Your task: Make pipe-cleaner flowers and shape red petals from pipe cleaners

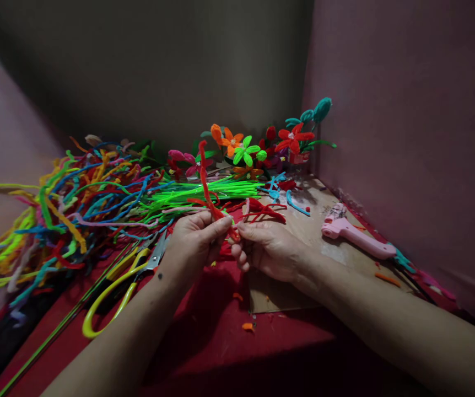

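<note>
Nearest, the left hand (198,240) and right hand (268,248) pinch, thumbs against fingers, a fuzzy red pipe-cleaner piece (209,193) held above the red tabletop (204,342); its long axis runs roughly upright, tip pointing up and away. It looks light, bendable and hardly slippery, likely best gripped at its twisted base. Beyond lie straight bright-green fuzzy stems (221,190), then upright multicoloured pipe-cleaner flowers (246,151).
</note>
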The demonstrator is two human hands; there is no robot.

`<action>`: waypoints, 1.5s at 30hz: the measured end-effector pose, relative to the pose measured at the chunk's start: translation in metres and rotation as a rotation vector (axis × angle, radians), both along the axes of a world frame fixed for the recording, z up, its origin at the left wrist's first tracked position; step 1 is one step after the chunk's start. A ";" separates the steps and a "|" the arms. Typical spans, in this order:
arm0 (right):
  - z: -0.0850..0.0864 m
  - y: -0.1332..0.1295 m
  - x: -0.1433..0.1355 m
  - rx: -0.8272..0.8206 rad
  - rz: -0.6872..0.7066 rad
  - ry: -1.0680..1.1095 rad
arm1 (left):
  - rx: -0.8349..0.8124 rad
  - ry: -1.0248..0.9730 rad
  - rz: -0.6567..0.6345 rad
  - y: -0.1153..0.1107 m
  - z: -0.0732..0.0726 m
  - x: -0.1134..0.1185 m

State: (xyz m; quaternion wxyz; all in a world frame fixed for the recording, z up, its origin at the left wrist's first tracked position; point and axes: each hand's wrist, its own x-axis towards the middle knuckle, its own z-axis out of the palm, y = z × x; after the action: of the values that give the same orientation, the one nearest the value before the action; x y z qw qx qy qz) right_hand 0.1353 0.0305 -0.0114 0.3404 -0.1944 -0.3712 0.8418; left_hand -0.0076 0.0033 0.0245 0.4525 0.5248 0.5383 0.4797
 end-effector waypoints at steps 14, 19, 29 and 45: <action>0.007 -0.006 -0.001 0.274 -0.247 -0.324 | 0.069 -0.068 0.084 0.002 0.003 0.002; 0.008 -0.006 0.000 0.385 -0.306 -0.319 | 0.051 -0.058 -0.018 0.002 -0.003 0.001; 0.011 -0.008 0.000 0.432 -0.376 -0.396 | 0.038 -0.120 0.077 0.002 0.006 0.004; -0.001 0.002 0.000 0.126 -0.095 -0.163 | -0.015 -0.236 -0.018 0.002 0.000 0.001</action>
State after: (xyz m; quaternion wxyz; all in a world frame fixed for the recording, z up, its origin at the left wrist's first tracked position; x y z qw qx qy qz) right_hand 0.1356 0.0321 -0.0123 0.3603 -0.2576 -0.4401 0.7811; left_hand -0.0061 0.0053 0.0250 0.5210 0.4661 0.4801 0.5299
